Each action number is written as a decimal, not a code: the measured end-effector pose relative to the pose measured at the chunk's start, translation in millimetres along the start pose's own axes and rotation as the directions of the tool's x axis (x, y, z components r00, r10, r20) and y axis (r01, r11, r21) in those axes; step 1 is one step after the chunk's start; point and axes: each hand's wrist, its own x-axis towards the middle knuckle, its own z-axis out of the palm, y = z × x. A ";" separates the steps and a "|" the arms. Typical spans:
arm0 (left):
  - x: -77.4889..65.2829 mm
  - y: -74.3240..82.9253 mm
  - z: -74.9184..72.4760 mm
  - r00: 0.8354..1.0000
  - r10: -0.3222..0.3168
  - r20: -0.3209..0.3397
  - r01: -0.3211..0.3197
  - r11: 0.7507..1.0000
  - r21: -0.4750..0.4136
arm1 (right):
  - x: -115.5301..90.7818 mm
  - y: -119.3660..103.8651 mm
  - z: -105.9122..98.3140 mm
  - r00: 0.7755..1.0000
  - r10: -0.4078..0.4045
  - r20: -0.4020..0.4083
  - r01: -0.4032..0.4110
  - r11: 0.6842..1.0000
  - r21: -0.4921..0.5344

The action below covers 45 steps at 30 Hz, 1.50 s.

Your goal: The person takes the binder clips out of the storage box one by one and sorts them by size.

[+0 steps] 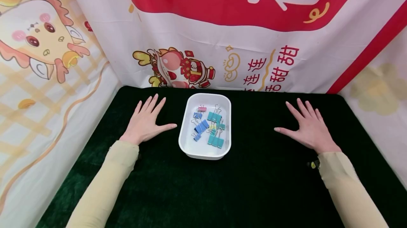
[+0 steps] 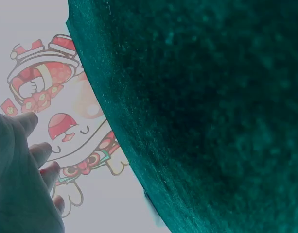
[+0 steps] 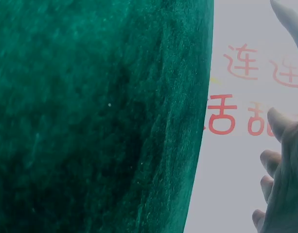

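A white tray point(image 1: 190, 150) stands near the middle of the dark green cloth, with several binder clips lying in it. Among them are a large teal binder clip point(image 1: 215, 141), another teal binder clip point(image 1: 214, 117), a blue binder clip point(image 1: 201, 126) and a small pink binder clip point(image 1: 202, 109). To the left of the tray, my left hand point(image 1: 144, 122) is spread with straight fingers, the thumb tip a little short of the tray's wall. My right hand point(image 1: 310, 129) is spread too, well to the right of the tray. Neither hand holds anything. Both wrist views show fingers but no clips.
The green cloth point(image 1: 203, 192) covers the tabletop. Behind it hangs a white printed curtain point(image 1: 203, 37) with red shapes and lettering. A patterned curtain point(image 1: 47, 90) closes off the left, and another pale curtain point(image 1: 381, 90) the right.
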 end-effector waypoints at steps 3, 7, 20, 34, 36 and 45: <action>0.2 0.4 0.9 1.000 0.000 0.002 0.000 1.000 -0.005 | 0.0 -1.1 0.4 1.000 -0.003 -0.005 0.003 1.000 0.006; 0.2 1.5 0.9 1.000 0.002 0.006 -0.002 1.000 -0.017 | 0.5 -3.6 0.1 1.000 -0.011 -0.020 0.011 1.000 0.027; -1.1 9.9 -7.2 0.999 0.031 -0.045 -0.033 0.999 -0.034 | 10.1 -26.9 -13.6 0.993 -0.051 -0.102 0.063 0.991 0.120; -6.2 37.7 -12.7 0.991 0.117 -0.058 -0.120 0.992 -0.047 | 25.4 -75.4 -24.1 0.986 -0.078 -0.146 0.113 0.963 0.245; -7.2 41.7 -11.6 0.990 0.131 -0.060 -0.134 0.990 -0.041 | 27.3 -82.2 -23.8 0.981 -0.090 -0.171 0.135 0.953 0.270; -15.8 63.7 -4.9 0.985 0.170 -0.030 -0.172 0.984 -0.046 | 35.0 -116.7 -19.2 0.952 -0.195 -0.238 0.268 0.904 0.332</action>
